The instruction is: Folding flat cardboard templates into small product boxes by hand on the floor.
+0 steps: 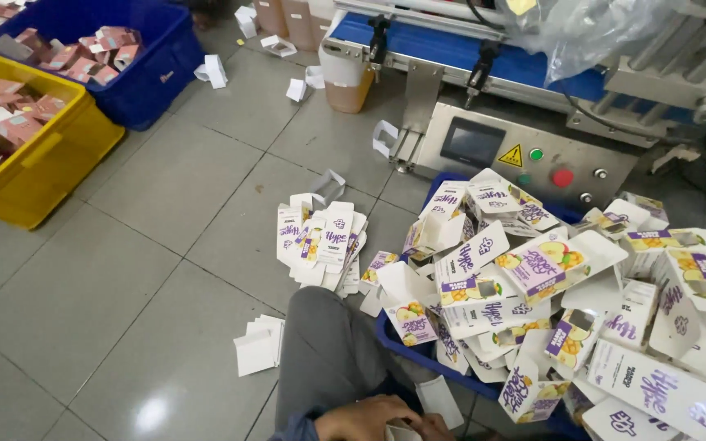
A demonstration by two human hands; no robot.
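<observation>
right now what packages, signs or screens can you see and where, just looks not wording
Flat cartons: heaped over a blue bin at right, white with purple and fruit pictures.
Carton stack: on the floor, centre, same colours.
Pink boxes: in the blue crate, top left.
Screen: dark rectangle on the machine panel.
Warning sign: yellow triangle beside it.

One bare hand point(369, 418) rests low against the grey-trousered knee point(328, 351), fingers curled inward; which hand it is cannot be told.

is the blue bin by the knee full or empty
Full, heaped over: white and purple cartons pile above the blue bin and hide most of its rim.
</observation>
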